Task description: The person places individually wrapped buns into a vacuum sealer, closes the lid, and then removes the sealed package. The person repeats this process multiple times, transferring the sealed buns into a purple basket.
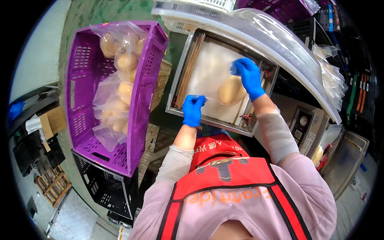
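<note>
A clear plastic bag with pale yellow, rounded pieces, perhaps peeled potatoes (230,91), lies at the right side of the white bed (207,66) of a chamber vacuum sealer. My left hand (193,110), in a blue glove, pinches a corner of the clear film above the chamber's near left part. My right hand (247,75), also blue-gloved, is at the bag's far right part with its fingers bent together; motion blur hides whether they grip the film. The sealer's clear domed lid (270,39) stands raised behind the chamber.
On the left, a purple plastic crate (102,150) holds several bags of similar pieces. Below it stands a black crate (108,186). The sealer's control panel with a gauge (303,121) is at the right. More crates line the far right, and a wooden pallet (53,184) lies lower left.
</note>
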Available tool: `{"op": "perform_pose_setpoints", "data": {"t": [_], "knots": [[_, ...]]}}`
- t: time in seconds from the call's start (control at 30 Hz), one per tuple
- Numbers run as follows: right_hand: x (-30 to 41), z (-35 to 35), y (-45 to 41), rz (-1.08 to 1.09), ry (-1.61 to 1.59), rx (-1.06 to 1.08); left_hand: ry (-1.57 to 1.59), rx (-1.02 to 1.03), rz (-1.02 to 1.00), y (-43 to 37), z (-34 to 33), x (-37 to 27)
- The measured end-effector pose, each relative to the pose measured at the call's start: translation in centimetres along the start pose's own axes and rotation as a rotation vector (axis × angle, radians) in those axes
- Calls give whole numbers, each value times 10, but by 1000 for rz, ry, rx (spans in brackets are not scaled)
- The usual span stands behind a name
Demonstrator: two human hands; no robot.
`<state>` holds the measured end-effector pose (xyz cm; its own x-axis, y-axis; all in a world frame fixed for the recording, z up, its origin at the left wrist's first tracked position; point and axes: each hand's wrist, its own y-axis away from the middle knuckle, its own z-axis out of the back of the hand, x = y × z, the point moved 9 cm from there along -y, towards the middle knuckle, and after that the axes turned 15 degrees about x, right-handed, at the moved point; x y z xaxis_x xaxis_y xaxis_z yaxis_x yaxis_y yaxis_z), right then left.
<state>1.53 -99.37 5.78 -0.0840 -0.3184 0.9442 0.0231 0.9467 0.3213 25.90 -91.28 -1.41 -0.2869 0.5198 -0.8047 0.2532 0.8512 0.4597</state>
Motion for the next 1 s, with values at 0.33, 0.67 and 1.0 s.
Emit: {"op": "perform_pose_setpoints", "data": {"t": [0.33,0.67,1.0], "knots": [[-96,-43,-134,-318,640,190,297,-404,192,-30,45,77],[-128,-52,-174,-315,565,262,464,-397,307,-23,50,107],[-88,-102,-155,-80,296,294,694,-353,401,-15,35,125]]}}
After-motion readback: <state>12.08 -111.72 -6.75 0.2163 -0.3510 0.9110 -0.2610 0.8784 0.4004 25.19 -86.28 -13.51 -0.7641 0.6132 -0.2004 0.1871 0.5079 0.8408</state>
